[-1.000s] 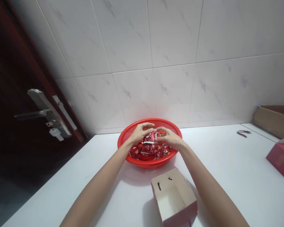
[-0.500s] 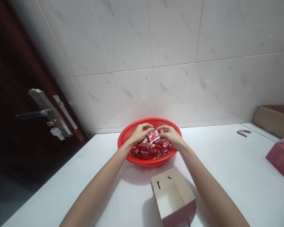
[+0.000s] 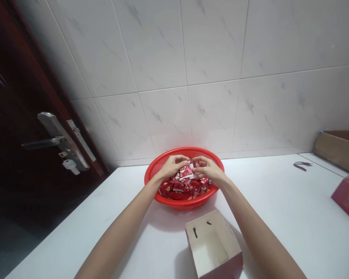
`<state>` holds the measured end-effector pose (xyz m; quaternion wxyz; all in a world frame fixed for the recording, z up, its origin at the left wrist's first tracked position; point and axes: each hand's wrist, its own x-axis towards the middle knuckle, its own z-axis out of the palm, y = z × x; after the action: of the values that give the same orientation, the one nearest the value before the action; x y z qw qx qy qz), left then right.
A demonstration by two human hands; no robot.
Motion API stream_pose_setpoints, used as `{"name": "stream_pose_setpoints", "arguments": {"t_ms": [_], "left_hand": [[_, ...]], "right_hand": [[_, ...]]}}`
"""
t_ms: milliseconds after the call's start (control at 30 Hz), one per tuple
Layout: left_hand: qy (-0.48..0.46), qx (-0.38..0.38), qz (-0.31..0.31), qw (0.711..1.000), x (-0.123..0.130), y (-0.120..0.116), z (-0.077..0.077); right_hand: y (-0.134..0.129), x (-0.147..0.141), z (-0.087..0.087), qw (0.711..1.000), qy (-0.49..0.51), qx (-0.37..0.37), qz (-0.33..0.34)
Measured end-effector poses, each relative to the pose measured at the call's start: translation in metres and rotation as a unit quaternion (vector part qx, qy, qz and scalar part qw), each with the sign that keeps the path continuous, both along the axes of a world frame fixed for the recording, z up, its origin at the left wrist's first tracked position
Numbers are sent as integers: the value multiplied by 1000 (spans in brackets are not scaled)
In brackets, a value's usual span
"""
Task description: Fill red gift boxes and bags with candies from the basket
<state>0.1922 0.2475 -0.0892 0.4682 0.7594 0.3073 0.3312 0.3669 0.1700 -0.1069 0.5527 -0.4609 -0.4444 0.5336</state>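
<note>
A red plastic basket [image 3: 182, 205] with a mesh wall holds several small red wrapped candies [image 3: 192, 188]. Over this pile, the fingers of my left hand [image 3: 172, 167] are closed on a red and white candy packet [image 3: 186, 171]. My right hand [image 3: 209, 171] is beside it, thumb and fingers drawn together on the right side of the packets; a pale wrapper edge shows at its fingertips. Exactly which packets the right fingers grip is partly hidden. Nearer to me, between my forearms, stands an open-topped cardboard box [image 3: 208, 242] with a pale inside and dark slots.
The white table [image 3: 128, 224] meets a tiled wall [image 3: 163, 116] behind the basket. To the right are a dark ribbon piece [image 3: 301, 166], a brown carton [image 3: 334, 151] and a red box [image 3: 347, 199]. A dark door with a metal handle [image 3: 42, 142] is at left.
Both hands stay over the basket, their fingers shifting slightly. The red and white packet between them has turned and shows more of its printed face. The view has shifted a little.
</note>
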Motion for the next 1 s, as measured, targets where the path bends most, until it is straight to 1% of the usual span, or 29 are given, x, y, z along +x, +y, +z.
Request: {"name": "stream_pose_setpoints", "arguments": {"t_ms": [100,233,333,400,533,633,800,900,1000], "left_hand": [[-15,19,7,1000,0,1,-1],[-32,52,0,998,3,0,-2],[-40,56,-17,998,5,-1,-3],[-44,61,-20,997,7,-1,-4],[-41,83,-3,996,8,1,-6],[-39,84,8,996,9,3,-7],[-29,72,7,997,17,0,-5],[-40,45,16,998,24,-4,-3],[-102,-18,74,992,29,-3,1]], "right_hand": [[-1,-1,2,1000,-1,4,6],[-3,-2,3,997,-12,36,61],[-6,-2,5,994,-42,32,100],[-6,-2,5,992,-55,28,108],[-3,-1,3,997,-39,15,72],[-3,0,4,999,-18,6,40],[-8,-1,10,998,-20,-14,59],[-8,-1,10,1000,-20,-3,23],[-4,1,7,999,27,24,7]]}}
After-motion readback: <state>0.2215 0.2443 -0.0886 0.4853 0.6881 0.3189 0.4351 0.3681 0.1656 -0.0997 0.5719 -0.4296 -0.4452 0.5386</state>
